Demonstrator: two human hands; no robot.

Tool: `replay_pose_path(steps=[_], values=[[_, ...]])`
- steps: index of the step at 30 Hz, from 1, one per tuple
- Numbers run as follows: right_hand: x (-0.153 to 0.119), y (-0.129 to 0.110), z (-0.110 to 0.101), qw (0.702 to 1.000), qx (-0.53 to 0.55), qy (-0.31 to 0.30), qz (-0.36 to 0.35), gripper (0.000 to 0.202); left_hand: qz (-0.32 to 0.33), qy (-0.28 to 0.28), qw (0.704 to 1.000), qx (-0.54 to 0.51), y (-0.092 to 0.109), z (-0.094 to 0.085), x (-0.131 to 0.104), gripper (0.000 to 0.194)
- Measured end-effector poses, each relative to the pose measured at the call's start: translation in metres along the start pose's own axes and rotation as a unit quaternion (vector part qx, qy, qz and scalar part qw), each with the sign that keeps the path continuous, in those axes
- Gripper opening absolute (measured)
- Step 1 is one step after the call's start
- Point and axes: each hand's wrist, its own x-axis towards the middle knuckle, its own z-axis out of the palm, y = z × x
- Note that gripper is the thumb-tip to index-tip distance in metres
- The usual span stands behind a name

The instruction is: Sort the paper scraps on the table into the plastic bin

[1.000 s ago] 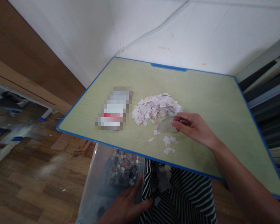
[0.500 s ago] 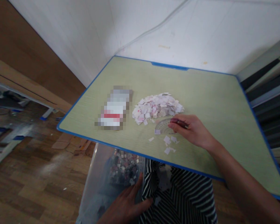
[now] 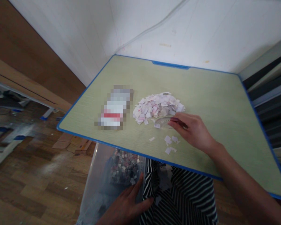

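Note:
My right hand (image 3: 189, 126) is closed in a pinch on a clear protractor (image 3: 164, 121), which is tilted at the near edge of a heap of small white paper scraps (image 3: 158, 107). A white patch, label or scrap, shows at the protractor's left end. Several loose scraps (image 3: 169, 140) lie below it on the green board (image 3: 208, 90). My left hand (image 3: 128, 201) straddles the rim of a translucent plastic bin (image 3: 90, 178), fingers on the inner side and thumb over the lap. Inside the bin are many small cut pieces (image 3: 125, 165), partly under the board's edge.
Left of the heap lies a pixelated flat rectangular item (image 3: 114, 107) with a red band. White scraps (image 3: 165, 178) rest on striped cloth (image 3: 189, 193) over the lap. A white wall (image 3: 173, 34) stands behind the board; a brown wooden panel (image 3: 37, 53) is at left.
The protractor has tilted up, showing a narrower face, and shifted slightly away toward the heap with my right hand. My left hand stays at the bin.

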Motion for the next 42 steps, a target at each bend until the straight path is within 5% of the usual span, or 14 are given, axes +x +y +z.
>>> replay_pose_path(steps=[10,22,28,33,42], values=[[-0.003,-0.002,-0.008,0.993,-0.054,-0.031,-0.1,0.031,0.031,0.041,0.999,-0.009,-0.004,0.0,-0.005,0.076],[-0.004,-0.005,-0.01,0.987,-0.091,-0.038,-0.127,0.034,0.029,0.027,0.999,-0.023,0.0,-0.008,-0.002,0.081],[-0.006,-0.004,-0.018,0.997,-0.028,-0.018,-0.073,0.027,0.038,0.039,0.998,-0.025,-0.002,-0.002,-0.004,0.083],[-0.004,0.001,-0.026,0.997,0.03,0.057,0.051,0.028,0.028,0.042,0.998,-0.032,-0.004,0.004,-0.007,0.087],[0.003,0.013,-0.018,0.985,0.114,-0.007,0.13,0.034,0.028,0.025,0.998,-0.045,-0.004,0.001,-0.006,0.08]])
